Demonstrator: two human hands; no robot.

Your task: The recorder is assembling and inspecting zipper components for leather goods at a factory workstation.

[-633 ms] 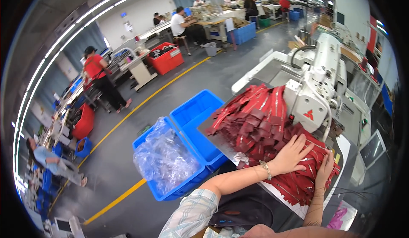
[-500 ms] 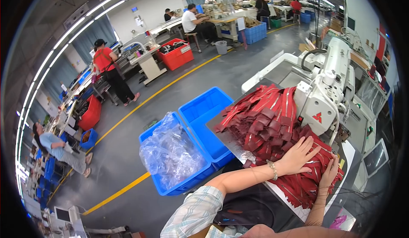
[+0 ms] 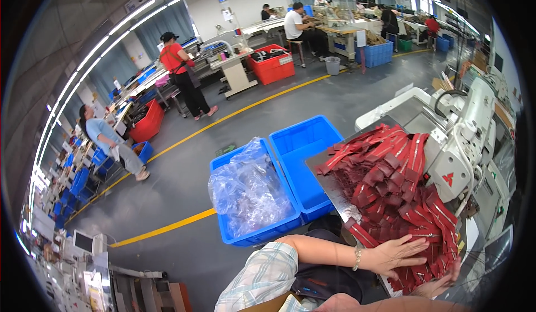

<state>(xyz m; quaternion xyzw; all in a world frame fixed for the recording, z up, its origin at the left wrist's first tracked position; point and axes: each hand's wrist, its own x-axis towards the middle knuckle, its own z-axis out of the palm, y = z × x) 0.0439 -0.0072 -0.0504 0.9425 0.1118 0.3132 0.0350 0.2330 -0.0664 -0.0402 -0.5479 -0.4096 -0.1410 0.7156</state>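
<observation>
A large heap of dark red zippers (image 3: 385,183) with fabric tabs and metal teeth covers the metal plate of a sewing machine. My left hand (image 3: 393,258) lies flat on the near part of the heap, its fingers stretched out and spread, gripping nothing. Against the heap's near right edge rests my right hand (image 3: 441,283), palm turned toward the zippers. Its fingers look extended and apart, though they are partly hidden.
A white sewing machine head (image 3: 460,155) stands right of the heap. Left of the plate are a blue bin (image 3: 304,139) and another blue bin (image 3: 262,235) filled with clear plastic bags (image 3: 251,194). Beyond a yellow floor line, several people work at tables.
My view has swung left, so the scene sits farther right. Both hands have moved nearer over the heap, and some zippers at its near side have shifted.
</observation>
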